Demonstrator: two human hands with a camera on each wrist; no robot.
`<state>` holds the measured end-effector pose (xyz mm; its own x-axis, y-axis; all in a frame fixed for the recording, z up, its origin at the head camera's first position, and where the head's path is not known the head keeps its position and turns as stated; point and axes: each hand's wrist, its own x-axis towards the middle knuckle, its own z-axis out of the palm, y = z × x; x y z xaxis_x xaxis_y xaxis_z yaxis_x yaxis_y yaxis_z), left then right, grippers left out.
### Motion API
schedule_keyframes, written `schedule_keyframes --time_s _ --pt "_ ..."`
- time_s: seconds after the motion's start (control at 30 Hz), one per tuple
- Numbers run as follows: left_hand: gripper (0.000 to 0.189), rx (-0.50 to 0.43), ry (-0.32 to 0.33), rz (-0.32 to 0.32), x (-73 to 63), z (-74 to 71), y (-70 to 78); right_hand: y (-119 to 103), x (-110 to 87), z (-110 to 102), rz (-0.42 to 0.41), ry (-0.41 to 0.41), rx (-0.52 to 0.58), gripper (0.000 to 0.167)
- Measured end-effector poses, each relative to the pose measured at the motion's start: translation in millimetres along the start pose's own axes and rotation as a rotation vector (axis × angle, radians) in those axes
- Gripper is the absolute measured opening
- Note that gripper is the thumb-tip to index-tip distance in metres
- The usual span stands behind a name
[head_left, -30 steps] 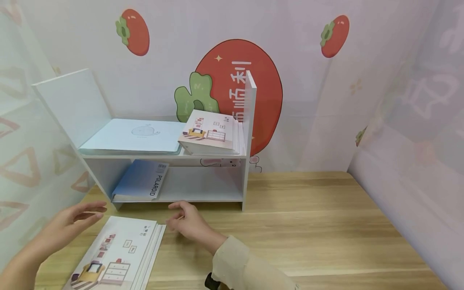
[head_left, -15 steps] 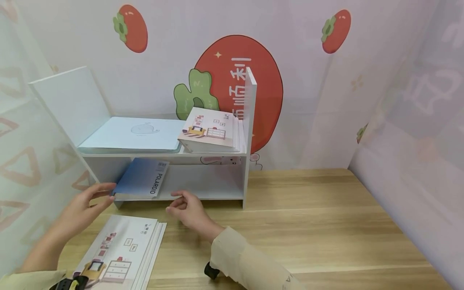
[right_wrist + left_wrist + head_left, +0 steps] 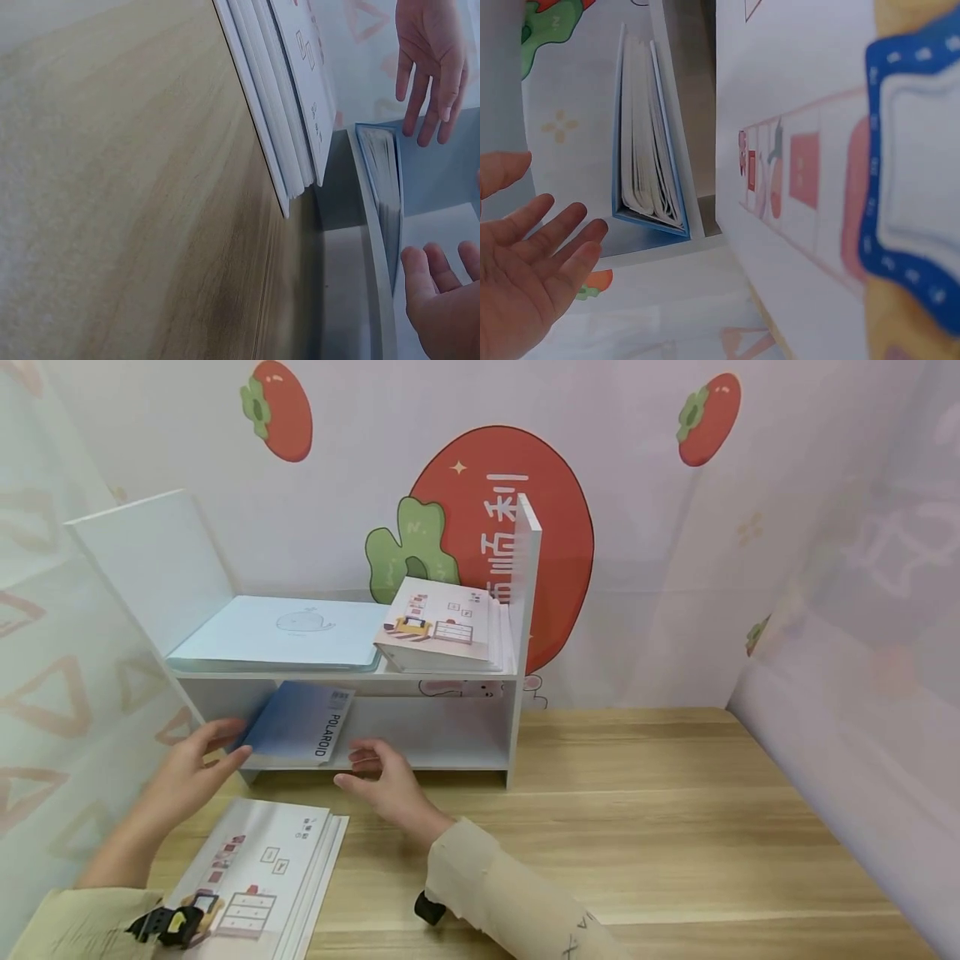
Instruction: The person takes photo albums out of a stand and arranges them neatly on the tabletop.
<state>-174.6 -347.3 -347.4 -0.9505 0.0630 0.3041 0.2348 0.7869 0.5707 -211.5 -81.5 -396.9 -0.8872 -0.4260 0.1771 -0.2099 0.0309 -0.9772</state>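
A blue album [image 3: 294, 722] marked POLAROID lies flat on the lower left of the white shelf [image 3: 435, 768]. My left hand [image 3: 191, 772] is just left of its front corner, fingers spread and relaxed. To the front right of the album is my right hand [image 3: 390, 785], thumb and fingers apart around nothing. Seen from the left wrist, the album [image 3: 649, 142] shows its page edges, with the left hand [image 3: 536, 274] beside it, palm showing. In the right wrist view both the left hand [image 3: 435, 56] and right hand [image 3: 450, 307] flank the album [image 3: 381, 172].
On the upper shelf lie light blue folders [image 3: 277, 635] with a whale drawing and a white stack of albums [image 3: 442, 627] with furniture pictures. A similar white album stack [image 3: 262, 868] lies on the wooden table [image 3: 660, 827], under the left forearm. A printed curtain hangs behind.
My left hand has moved forward and right, from over the table to beside the blue album. The right hand has moved slightly forward, its thumb and fingers wider apart. The album looks unmoved.
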Motion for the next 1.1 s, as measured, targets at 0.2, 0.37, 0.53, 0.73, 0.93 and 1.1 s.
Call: schedule_keyframes --time_s 0.2,0.37,0.53,0.73,0.93,1.1 --pt "0.049 0.0 0.019 -0.011 5.8 2.8 -6.8 1.6 6.2 3.7 0.012 -0.019 -0.011 0.055" --pt "0.049 0.01 0.03 -0.015 10.7 6.2 -6.3 4.5 11.7 5.0 0.021 -0.019 -0.019 0.055" --pt "0.05 0.038 0.01 -0.03 13.7 7.9 -4.6 6.2 17.1 6.7 0.024 -0.02 -0.02 0.055" --pt "0.055 0.07 -0.048 -0.093 15.5 8.0 -2.5 7.0 21.9 8.9 0.045 -0.024 -0.037 0.057" --pt "0.061 0.066 -0.096 -0.133 17.7 7.9 -3.5 7.7 25.7 11.0 0.047 -0.038 -0.033 0.057" --pt "0.063 0.071 -0.113 -0.134 18.8 7.3 -5.9 8.0 28.6 12.8 0.051 -0.066 -0.034 0.057"
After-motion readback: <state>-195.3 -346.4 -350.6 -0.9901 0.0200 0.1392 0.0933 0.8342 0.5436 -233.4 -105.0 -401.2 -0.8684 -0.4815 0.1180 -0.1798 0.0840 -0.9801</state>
